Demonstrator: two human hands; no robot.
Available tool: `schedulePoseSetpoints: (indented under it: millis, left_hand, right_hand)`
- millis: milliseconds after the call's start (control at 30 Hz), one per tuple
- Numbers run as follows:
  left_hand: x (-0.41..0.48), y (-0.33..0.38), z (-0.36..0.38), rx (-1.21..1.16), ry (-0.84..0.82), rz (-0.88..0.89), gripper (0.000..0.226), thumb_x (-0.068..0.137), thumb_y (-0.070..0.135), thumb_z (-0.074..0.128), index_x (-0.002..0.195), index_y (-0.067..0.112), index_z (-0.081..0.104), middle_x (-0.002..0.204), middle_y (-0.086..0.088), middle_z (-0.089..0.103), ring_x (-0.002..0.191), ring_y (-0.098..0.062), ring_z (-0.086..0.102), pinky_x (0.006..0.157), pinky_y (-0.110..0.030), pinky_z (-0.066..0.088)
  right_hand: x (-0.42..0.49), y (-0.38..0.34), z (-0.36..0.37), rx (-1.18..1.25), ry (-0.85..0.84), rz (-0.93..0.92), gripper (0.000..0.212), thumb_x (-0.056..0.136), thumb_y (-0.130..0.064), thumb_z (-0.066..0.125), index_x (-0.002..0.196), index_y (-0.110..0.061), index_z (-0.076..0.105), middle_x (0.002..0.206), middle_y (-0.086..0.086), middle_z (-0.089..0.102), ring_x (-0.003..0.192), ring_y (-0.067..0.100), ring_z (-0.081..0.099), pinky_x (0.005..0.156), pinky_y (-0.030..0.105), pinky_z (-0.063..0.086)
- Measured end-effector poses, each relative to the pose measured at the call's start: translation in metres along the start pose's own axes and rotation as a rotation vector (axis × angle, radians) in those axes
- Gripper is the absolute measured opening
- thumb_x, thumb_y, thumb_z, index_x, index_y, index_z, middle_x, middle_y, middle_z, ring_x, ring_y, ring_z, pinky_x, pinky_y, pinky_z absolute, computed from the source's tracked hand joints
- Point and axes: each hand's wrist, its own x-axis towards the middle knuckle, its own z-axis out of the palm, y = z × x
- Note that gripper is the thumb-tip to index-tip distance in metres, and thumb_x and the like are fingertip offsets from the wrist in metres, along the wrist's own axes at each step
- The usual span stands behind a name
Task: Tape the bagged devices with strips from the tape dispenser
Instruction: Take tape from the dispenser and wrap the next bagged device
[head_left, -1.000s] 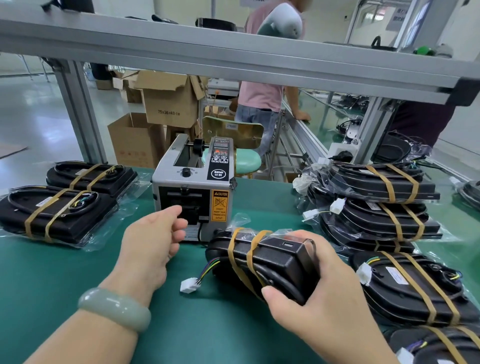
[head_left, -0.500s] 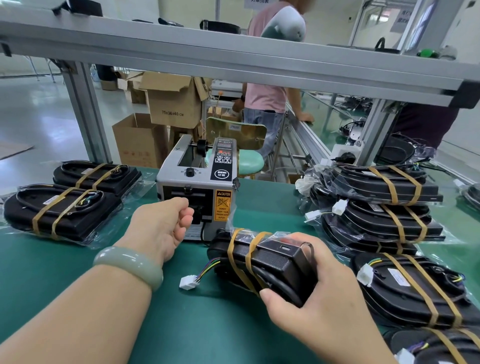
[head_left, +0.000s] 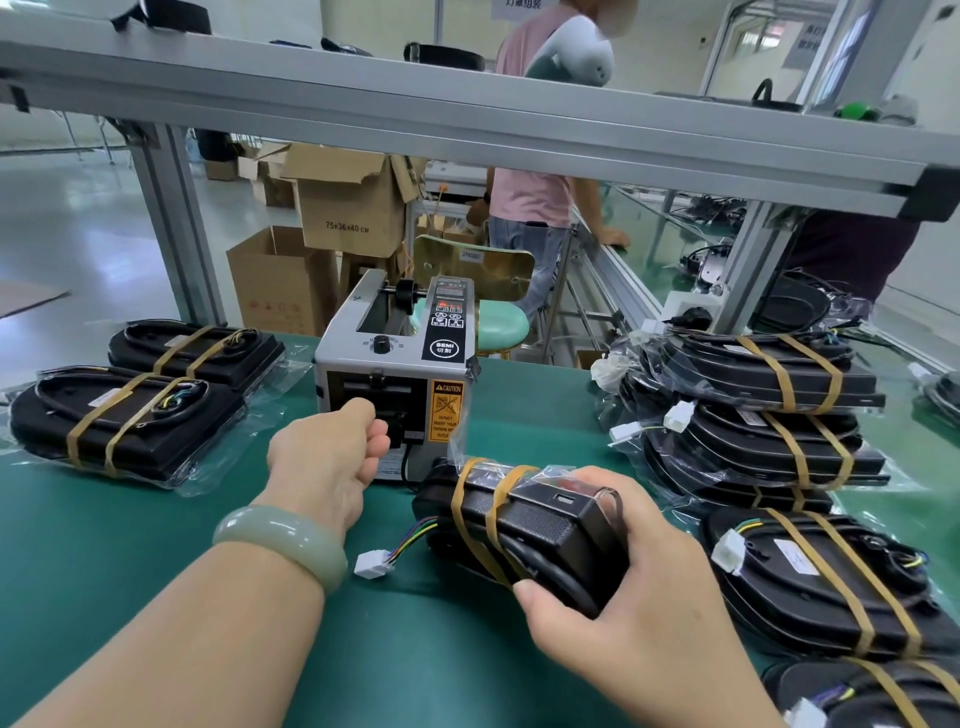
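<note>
The grey tape dispenser (head_left: 405, 358) stands at the middle of the green mat (head_left: 441, 654). My left hand (head_left: 322, 457) is at its front outlet with fingers curled, pinching there; the tape strip itself is hidden behind the hand. My right hand (head_left: 639, 613) grips a black bagged device (head_left: 540, 525) by its near end, tilted on the mat just right of the dispenser. Two brown tape bands wrap that device. Its wires end in a white connector (head_left: 371, 564) lying on the mat.
Two taped bagged devices (head_left: 124, 415) lie at the left. A pile of several taped devices (head_left: 769, 410) fills the right side. An aluminium frame beam (head_left: 467, 119) crosses overhead on a post (head_left: 176, 223). Behind are cardboard boxes (head_left: 343, 208) and a standing person (head_left: 530, 197).
My left hand moved forward from the mat to the dispenser outlet and its fingers curled. My right hand kept its grip on the device, which barely moved.
</note>
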Motion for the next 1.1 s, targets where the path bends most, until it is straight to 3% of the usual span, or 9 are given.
schedulePoseSetpoints:
  millis: [133,267,333,400,467,533,633,900,1100]
  left_hand:
    - [-0.027,0.003,-0.013,-0.044,-0.178,-0.026,0.017,0.089,0.018,0.06,0.072,0.014,0.058,0.047,0.006,0.06,0.035,-0.001,0.05,0.035,-0.01,0.037]
    - [-0.068,0.003,-0.026,-0.022,-0.361,0.01,0.019,0.086,0.029,0.063,0.071,0.017,0.062,0.052,0.004,0.06,0.04,-0.005,0.051,0.037,-0.016,0.04]
    - [-0.087,-0.002,-0.031,0.047,-0.414,0.081,0.023,0.08,0.036,0.068,0.067,0.017,0.065,0.057,0.003,0.061,0.045,-0.007,0.051,0.046,-0.02,0.04]
    - [-0.104,-0.009,-0.035,0.102,-0.458,0.197,0.027,0.07,0.037,0.077,0.064,0.012,0.069,0.065,0.002,0.063,0.057,-0.009,0.052,0.059,-0.025,0.041]
    - [-0.116,-0.015,-0.039,0.129,-0.51,0.299,0.02,0.071,0.036,0.077,0.069,0.016,0.073,0.082,0.014,0.069,0.078,0.005,0.059,0.075,-0.018,0.04]
    - [-0.122,-0.02,-0.042,0.179,-0.505,0.376,0.022,0.066,0.045,0.068,0.07,0.025,0.076,0.108,0.029,0.062,0.11,0.023,0.046,0.093,-0.018,0.031]
    - [-0.124,-0.023,-0.039,0.204,-0.52,0.419,0.026,0.063,0.049,0.062,0.072,0.03,0.077,0.114,0.032,0.057,0.121,0.029,0.03,0.101,-0.024,0.024]
    - [-0.129,-0.022,-0.029,0.143,-0.658,0.362,0.022,0.068,0.04,0.06,0.065,0.024,0.074,0.093,0.025,0.072,0.116,0.031,0.031,0.101,-0.025,0.024]
    - [-0.129,-0.019,-0.03,0.171,-0.665,0.349,0.021,0.067,0.039,0.06,0.064,0.025,0.074,0.094,0.037,0.066,0.114,0.034,0.029,0.092,-0.016,0.026]
  right_hand:
    - [0.001,0.0,0.0,-0.007,0.029,-0.013,0.065,0.047,-0.051,0.064,0.109,-0.053,0.045,0.094,-0.028,0.066,0.084,0.002,0.065,0.072,0.017,0.05]
    - [0.001,-0.002,0.003,-0.058,0.07,-0.043,0.063,0.046,-0.052,0.063,0.106,-0.057,0.044,0.092,-0.026,0.066,0.08,0.004,0.065,0.071,0.023,0.053]
    - [0.001,-0.003,0.003,-0.074,0.08,-0.054,0.062,0.047,-0.052,0.063,0.105,-0.058,0.044,0.092,-0.027,0.065,0.08,0.003,0.065,0.07,0.021,0.052]
    - [0.002,-0.002,0.002,-0.079,0.089,-0.059,0.061,0.047,-0.051,0.063,0.106,-0.057,0.044,0.092,-0.027,0.065,0.081,0.002,0.065,0.071,0.019,0.051]
    - [0.002,-0.002,0.002,-0.085,0.091,-0.068,0.061,0.048,-0.05,0.064,0.105,-0.055,0.045,0.092,-0.027,0.066,0.08,0.003,0.066,0.07,0.02,0.051]
    - [0.002,-0.001,0.003,-0.092,0.096,-0.078,0.061,0.049,-0.048,0.064,0.107,-0.051,0.047,0.091,-0.023,0.067,0.078,0.006,0.066,0.068,0.025,0.054]
    - [0.002,0.001,0.004,-0.11,0.111,-0.098,0.06,0.05,-0.047,0.065,0.108,-0.045,0.048,0.087,-0.019,0.066,0.073,0.01,0.065,0.064,0.028,0.054]
    - [0.001,-0.001,0.008,-0.189,0.131,-0.15,0.059,0.051,-0.046,0.065,0.108,-0.043,0.049,0.087,-0.022,0.063,0.07,0.004,0.061,0.061,0.024,0.053]
    - [0.001,-0.001,0.007,-0.195,0.135,-0.162,0.061,0.05,-0.047,0.065,0.108,-0.045,0.048,0.086,-0.023,0.062,0.069,0.002,0.06,0.06,0.021,0.051]
